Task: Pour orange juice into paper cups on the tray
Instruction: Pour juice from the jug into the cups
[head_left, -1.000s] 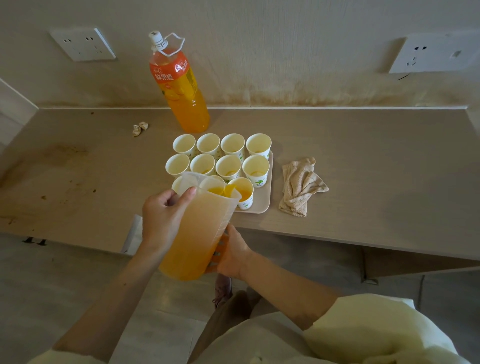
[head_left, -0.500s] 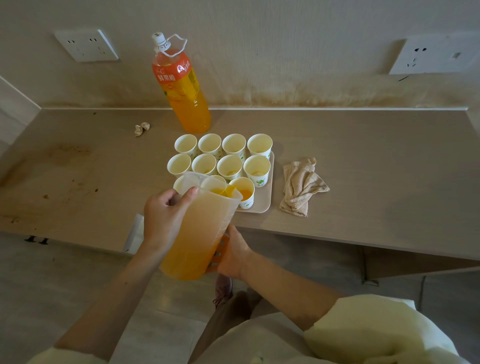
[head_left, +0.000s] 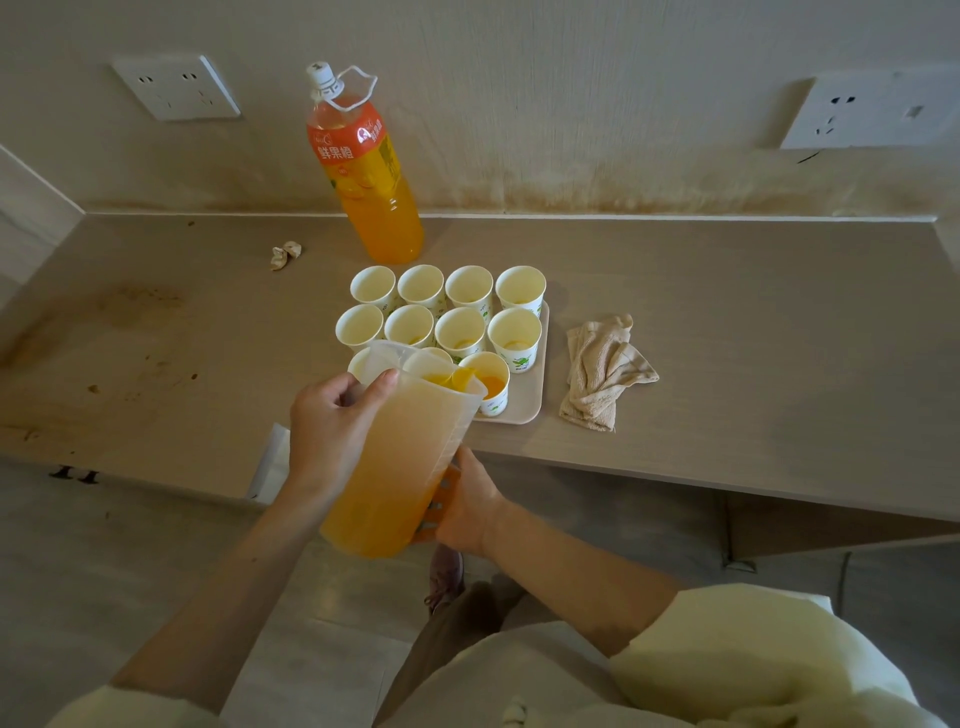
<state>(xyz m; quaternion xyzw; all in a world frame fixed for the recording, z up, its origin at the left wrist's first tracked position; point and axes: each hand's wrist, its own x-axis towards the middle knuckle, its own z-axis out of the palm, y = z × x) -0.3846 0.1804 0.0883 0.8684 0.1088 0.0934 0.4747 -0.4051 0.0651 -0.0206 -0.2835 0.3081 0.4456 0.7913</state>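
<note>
Pitcher (head_left: 400, 457) tilted over front-row cup (head_left: 492, 385) on tray (head_left: 533, 397); left grip (head_left: 327, 431) wraps body, right grip (head_left: 470, 506) clasps handle (head_left: 440, 503).

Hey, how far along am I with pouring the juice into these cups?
Early on. Nothing looks finished: no cup visibly full. In hand: the left hand and right hand tilt the pitcher, its juice running into the front right cup on the tray. Left: the eight cups behind look nearly empty; front cups behind the pitcher are hidden.

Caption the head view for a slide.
Left hand and right hand tilt a jug, pouring juice into front cup on the tray.
</note>
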